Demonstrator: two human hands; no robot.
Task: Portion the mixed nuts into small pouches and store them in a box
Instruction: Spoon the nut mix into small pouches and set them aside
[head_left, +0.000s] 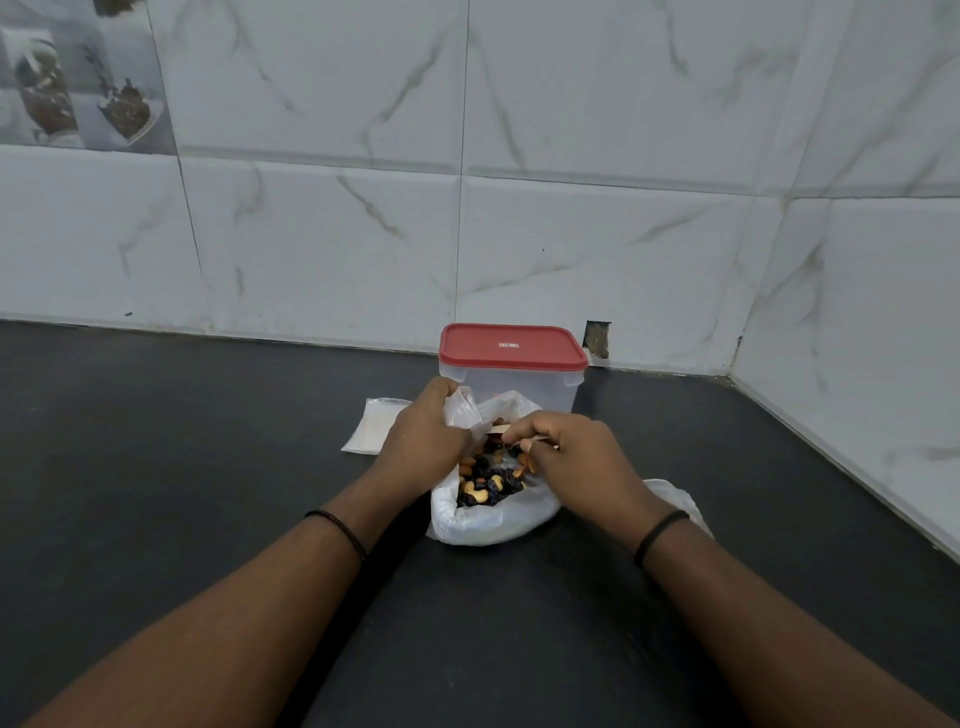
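1. Pinching the mouth of a small clear plastic pouch (464, 406), the person's left hand (426, 434) holds it upright just above the open white plastic bag (493, 519), apparently so that anything dropped falls back into the supply.
2. Curled fingers of the right hand (576, 457) close on a few pieces of the mixed nuts and dark raisins (488, 480) at the bag's mouth, close beside the pouch opening; how many pieces they hold cannot be told.
3. Slumped on the black stone counter (208, 467), the bag has its rim rolled open, which keeps the mix within easy reach of both hands.
4. Behind the bag stands a clear square plastic box (558, 400) with its red lid (511, 345) on, waiting against the marbled white wall tiles (571, 234); no filled pouch can be seen inside it.
5. Spare flat clear pouches (371, 428) lie left of the bag, near the left hand for the next portion.
6. Portioning looks to be at an early stage.
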